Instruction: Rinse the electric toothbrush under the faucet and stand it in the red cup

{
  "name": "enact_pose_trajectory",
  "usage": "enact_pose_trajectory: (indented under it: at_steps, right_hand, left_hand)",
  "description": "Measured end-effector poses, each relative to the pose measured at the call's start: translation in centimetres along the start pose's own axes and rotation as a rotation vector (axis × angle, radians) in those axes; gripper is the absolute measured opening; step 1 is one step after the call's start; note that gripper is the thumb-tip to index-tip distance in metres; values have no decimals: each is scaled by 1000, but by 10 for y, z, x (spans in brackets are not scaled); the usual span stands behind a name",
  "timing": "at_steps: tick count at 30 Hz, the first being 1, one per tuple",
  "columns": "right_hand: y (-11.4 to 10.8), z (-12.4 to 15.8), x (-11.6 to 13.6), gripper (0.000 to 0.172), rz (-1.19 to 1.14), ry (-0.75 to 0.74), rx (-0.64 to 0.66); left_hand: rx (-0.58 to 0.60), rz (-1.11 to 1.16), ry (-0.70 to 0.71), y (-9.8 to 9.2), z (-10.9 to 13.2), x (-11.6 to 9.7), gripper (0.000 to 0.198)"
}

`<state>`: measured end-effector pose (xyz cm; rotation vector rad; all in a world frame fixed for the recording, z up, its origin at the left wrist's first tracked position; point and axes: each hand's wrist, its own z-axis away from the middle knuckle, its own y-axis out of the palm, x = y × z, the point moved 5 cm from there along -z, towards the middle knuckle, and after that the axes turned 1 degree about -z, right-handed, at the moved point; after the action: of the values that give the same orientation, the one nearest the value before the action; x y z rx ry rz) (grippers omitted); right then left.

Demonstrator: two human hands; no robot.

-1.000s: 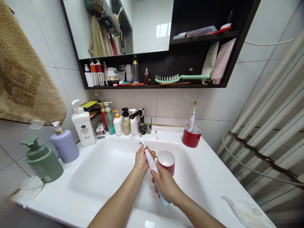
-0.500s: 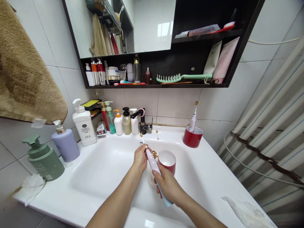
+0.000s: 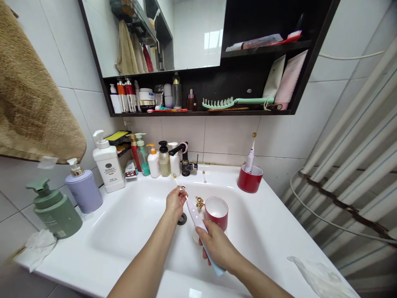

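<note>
Over the white sink [image 3: 124, 240], my right hand [image 3: 217, 244] is wrapped round the pale pink and blue electric toothbrush handle [image 3: 196, 215]. The bare metal tip of the handle points up and left. My left hand [image 3: 176, 200] pinches a small white brush head [image 3: 175, 179], which is apart from the handle. Just right of the handle stands a red cup [image 3: 217, 212] with a white inside, in the basin. A gold-coloured object [image 3: 199, 202] lies between the handle and the cup.
Another red cup [image 3: 249, 180] holds a second electric toothbrush [image 3: 249, 159] on the right rim. The black faucet [image 3: 185, 159] is behind the basin. Pump bottles line the left and back rim. A dark shelf [image 3: 198, 112] hangs above. Crumpled plastic [image 3: 319, 277] lies front right.
My left hand has moved left with the brush head, which has come off the handle. The handle's tip is now bare. The drain and more of the gold-coloured object show.
</note>
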<state>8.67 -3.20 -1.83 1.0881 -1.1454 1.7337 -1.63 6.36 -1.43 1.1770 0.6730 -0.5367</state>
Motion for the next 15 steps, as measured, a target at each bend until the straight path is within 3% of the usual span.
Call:
enact_pose_trajectory:
  at_steps: [3,7,15]
  right_hand:
    - [-8,2,7,19,-60,-9,-29]
    - [-29,5,21,21,-98,-52,-103]
    - [-67,1,23,22,-112,-79,-260]
  left_hand:
    - [57,-134,-53,2,-2,6,10]
    - [84,-498,-53,18,-10,18,12]
    - [39,-952,4,57,-60,29,6]
